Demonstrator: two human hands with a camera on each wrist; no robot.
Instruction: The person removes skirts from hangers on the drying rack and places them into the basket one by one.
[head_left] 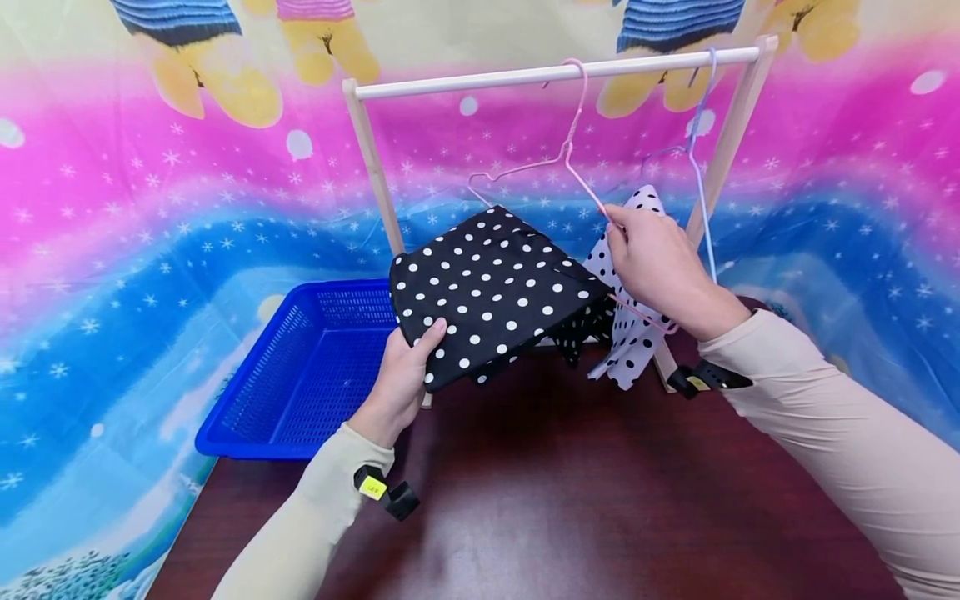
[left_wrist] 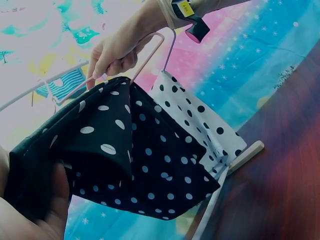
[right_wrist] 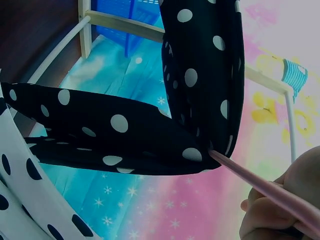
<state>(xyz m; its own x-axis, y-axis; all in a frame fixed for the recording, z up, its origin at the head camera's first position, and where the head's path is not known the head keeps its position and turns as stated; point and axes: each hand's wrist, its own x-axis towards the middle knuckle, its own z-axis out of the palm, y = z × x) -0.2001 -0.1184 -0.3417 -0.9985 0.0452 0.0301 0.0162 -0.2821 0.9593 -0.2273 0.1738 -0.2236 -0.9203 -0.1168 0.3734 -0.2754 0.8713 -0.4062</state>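
Observation:
My left hand (head_left: pixel 397 377) pinches the near left corner of a black cloth with white dots (head_left: pixel 487 283), thumb on top. The cloth hangs folded over the lower bar of a pink wire hanger (head_left: pixel 567 151), as the right wrist view shows. My right hand (head_left: pixel 660 258) grips that hanger's sloping right arm. Its hook sits over the rack's white rail. Behind the right hand, a white cloth with black dots (left_wrist: pixel 187 112) hangs beside a lavender hanger (head_left: pixel 697 167); how they join is hidden in the head view.
A wooden-legged rack with a white rail (head_left: pixel 480 79) stands across the back. On the left lies a blue plastic basket (head_left: pixel 255 450). Everything stands on a dark red-brown table (head_left: pixel 570 500), with a printed curtain (head_left: pixel 90 250) behind.

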